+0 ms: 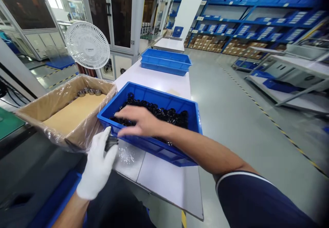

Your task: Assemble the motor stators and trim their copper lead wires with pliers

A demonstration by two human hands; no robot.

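My right hand (140, 122) is bare and reaches into a blue plastic bin (154, 94), fingers spread flat over a heap of small black ring-shaped parts (164, 114). My left hand (99, 164) wears a white glove and is closed round a small black part (111, 141) just in front of the bin's near left corner. To the left stands an open cardboard box (36, 109) lined with clear plastic film. A brown card sheet (74, 113) lies inside it, with a few metal rings (88, 91) along the far side.
A white table (164, 180) carries the bin, and a second, shallower blue bin (166, 62) sits further back. A white fan (87, 45) stands behind the box. Grey floor with a yellow-black line runs to the right, past blue shelving (257, 19) and a cart (280, 80).
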